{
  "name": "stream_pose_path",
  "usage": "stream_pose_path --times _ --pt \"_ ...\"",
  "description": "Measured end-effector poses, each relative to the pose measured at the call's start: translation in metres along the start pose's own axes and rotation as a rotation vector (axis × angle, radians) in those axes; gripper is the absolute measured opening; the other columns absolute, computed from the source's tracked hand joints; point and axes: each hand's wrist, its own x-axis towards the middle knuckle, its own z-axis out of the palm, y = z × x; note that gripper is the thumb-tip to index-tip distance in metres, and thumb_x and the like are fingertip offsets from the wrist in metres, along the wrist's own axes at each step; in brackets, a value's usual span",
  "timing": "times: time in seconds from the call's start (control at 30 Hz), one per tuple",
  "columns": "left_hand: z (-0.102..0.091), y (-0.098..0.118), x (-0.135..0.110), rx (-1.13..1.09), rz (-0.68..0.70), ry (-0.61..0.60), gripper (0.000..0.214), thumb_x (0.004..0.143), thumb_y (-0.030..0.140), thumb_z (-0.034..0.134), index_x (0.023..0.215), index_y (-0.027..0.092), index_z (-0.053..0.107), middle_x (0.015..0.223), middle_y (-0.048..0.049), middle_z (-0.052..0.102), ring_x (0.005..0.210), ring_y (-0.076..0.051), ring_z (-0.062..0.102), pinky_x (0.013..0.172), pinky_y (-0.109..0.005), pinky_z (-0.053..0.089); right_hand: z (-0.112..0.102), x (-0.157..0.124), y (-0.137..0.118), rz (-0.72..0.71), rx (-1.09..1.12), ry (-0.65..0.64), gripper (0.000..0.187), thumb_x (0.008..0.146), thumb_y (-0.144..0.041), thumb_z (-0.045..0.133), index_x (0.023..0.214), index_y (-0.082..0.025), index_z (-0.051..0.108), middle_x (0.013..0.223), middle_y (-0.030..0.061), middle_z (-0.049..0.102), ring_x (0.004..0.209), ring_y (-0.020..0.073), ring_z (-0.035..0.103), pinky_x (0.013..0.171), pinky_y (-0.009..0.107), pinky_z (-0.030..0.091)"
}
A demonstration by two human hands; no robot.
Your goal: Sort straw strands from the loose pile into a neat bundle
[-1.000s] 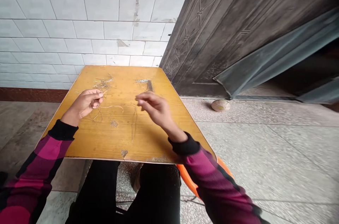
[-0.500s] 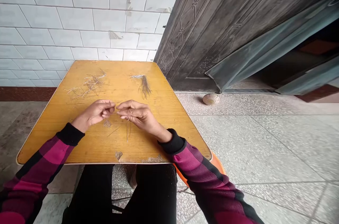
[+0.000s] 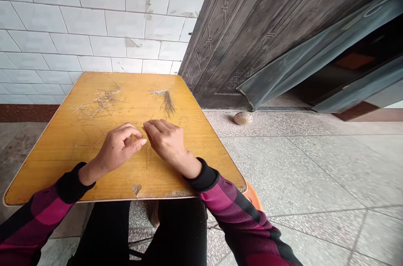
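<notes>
Since wire (image 3: 147, 161) this fine presumably wants fingertips, left hand (image 3: 118, 148) curls beside bunched right hand (image 3: 166, 142); can't tell what either grips. Wire lies nearside of right fingers (image 3: 154, 128), wire bundle (image 3: 168, 104) beyond.

Over the surface (image 3: 201, 144), a bare lane runs toward the tiled wall (image 3: 85, 27) between the loose wire pile (image 3: 107, 102) on the left and the wire bundle (image 3: 166, 100) on the right, with another strip open between that bundle and the right edge. The left hand (image 3: 121, 146) and right hand (image 3: 165, 140), nearly meeting, block the near end of the lane, and thin wire strands (image 3: 147, 159) lie between the forearms.
</notes>
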Motion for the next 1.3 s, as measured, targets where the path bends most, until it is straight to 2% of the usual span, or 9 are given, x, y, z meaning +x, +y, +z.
stream_pose_path --times 0.17,0.33,0.43,0.5,0.6,0.73,1.07,1.2,1.3 --pt "0.008 -0.006 -0.001 0.041 -0.011 0.052 0.009 0.081 0.017 0.059 0.073 0.016 0.063 0.075 -0.0011 0.055 0.058 -0.009 0.045 0.057 -0.025 0.037 0.003 -0.002 -0.007 -0.033 -0.002 -0.048 0.020 0.094 -0.017 0.047 0.087 -0.016 0.066 0.082 0.0032 0.071 0.068 0.0145 0.056 0.057 0.028 0.035" --pt "0.005 -0.011 0.001 -0.147 -0.131 0.074 0.018 0.081 0.018 0.059 0.063 0.016 0.062 0.070 -0.0008 0.053 0.065 -0.011 0.049 0.061 -0.025 0.037 0.004 -0.002 -0.008 -0.033 0.008 0.011 0.019 0.096 -0.019 0.048 0.093 -0.017 0.066 0.090 0.0031 0.072 0.075 0.0153 0.056 0.061 0.029 0.036" --pt "0.009 -0.016 0.000 -0.418 -0.327 0.122 0.019 0.078 0.020 0.060 0.059 0.016 0.062 0.067 0.0005 0.051 0.055 -0.008 0.041 0.051 -0.025 0.030 0.006 -0.001 -0.007 -0.086 -0.012 0.097 0.017 0.095 -0.018 0.049 0.098 -0.017 0.065 0.100 0.0040 0.072 0.093 0.0199 0.057 0.073 0.033 0.039" --pt "0.011 -0.018 -0.001 -0.598 -0.431 0.158 0.018 0.075 0.019 0.061 0.058 0.015 0.063 0.067 0.0004 0.051 0.051 -0.007 0.037 0.048 -0.025 0.026 0.009 -0.001 -0.004 -0.125 -0.005 0.116 0.017 0.094 -0.014 0.048 0.097 -0.017 0.065 0.095 0.0034 0.073 0.100 0.0212 0.057 0.085 0.037 0.038" --pt "0.011 -0.020 0.001 -0.777 -0.490 0.243 0.014 0.069 0.017 0.064 0.056 0.014 0.064 0.069 -0.0006 0.054 0.053 -0.006 0.039 0.050 -0.024 0.028 0.015 -0.001 0.003 -0.122 0.010 0.092 0.021 0.093 -0.008 0.047 0.095 -0.019 0.065 0.079 0.0008 0.072 0.101 0.0197 0.060 0.102 0.043 0.031" --pt "0.008 -0.024 0.003 -0.875 -0.538 0.288 0.011 0.065 0.016 0.067 0.055 0.013 0.064 0.069 -0.0009 0.054 0.055 -0.006 0.042 0.051 -0.022 0.032 0.018 -0.002 0.016 -0.103 0.034 0.023 0.024 0.091 -0.007 0.047 0.096 -0.022 0.065 0.078 -0.0005 0.071 0.105 0.0191 0.060 0.111 0.048 0.021" --pt "-0.007 -0.042 0.007 -0.944 -0.576 0.358 0.008 0.063 0.011 0.066 0.056 0.014 0.063 0.067 -0.0006 0.057 0.056 -0.006 0.045 0.052 -0.020 0.036 0.020 -0.005 0.051 -0.069 0.065 -0.065 0.029 0.092 -0.007 0.042 0.093 -0.024 0.066 0.088 -0.0007 0.072 0.107 0.0180 0.061 0.110 0.046 0.025" --pt "-0.018 -0.044 0.009 -0.973 -0.581 0.428 0.009 0.063 0.010 0.065 0.056 0.014 0.061 0.065 0.0005 0.056 0.055 -0.005 0.044 0.052 -0.018 0.037 0.021 -0.008 0.066 0.002 0.057 -0.063 0.026 0.094 -0.010 0.043 0.089 -0.020 0.066 0.090 0.0027 0.073 0.092 0.0163 0.064 0.102 0.041 0.031" --pt "-0.024 -0.045 0.010 -0.975 -0.598 0.431 0.010 0.063 0.010 0.064 0.056 0.014 0.059 0.064 0.0008 0.056 0.053 -0.004 0.044 0.051 -0.018 0.037 0.022 -0.010 0.072 0.035 0.049 -0.103 0.025 0.094 -0.013 0.043 0.085 -0.019 0.066 0.080 0.0025 0.072 0.075 0.0143 0.062 0.093 0.036 0.034"
